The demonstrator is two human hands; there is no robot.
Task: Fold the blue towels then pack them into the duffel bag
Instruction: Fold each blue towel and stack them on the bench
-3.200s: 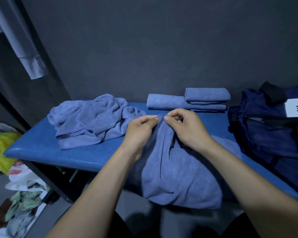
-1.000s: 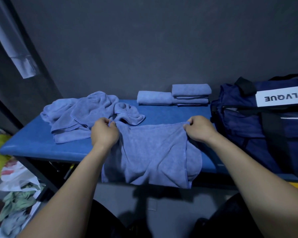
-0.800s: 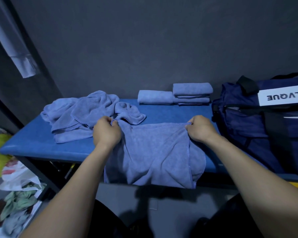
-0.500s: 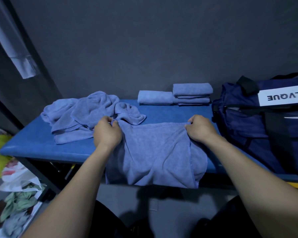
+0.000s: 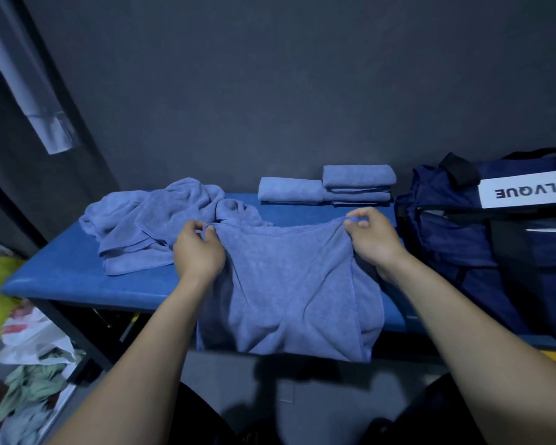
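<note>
**Towel held by its top hem over the padded bench**

We pinched the soft, napped blue towel (image 5: 289, 284) at its stitched upper corners, left hand (image 5: 198, 248) and right hand (image 5: 371, 237) each curled on the hem; it sagged below them over the bench (image 5: 61, 281) edge. Rumpled towels (image 5: 154, 220) lay beyond the left hand, folded rectangular towels (image 5: 328, 187) beyond both, the navy fabric duffel bag (image 5: 463, 252) beside the right.

Blue bench (image 5: 61, 284) carries towels (image 5: 154, 226), folded stack (image 5: 328, 187), duffel bag (image 5: 463, 252).
</note>
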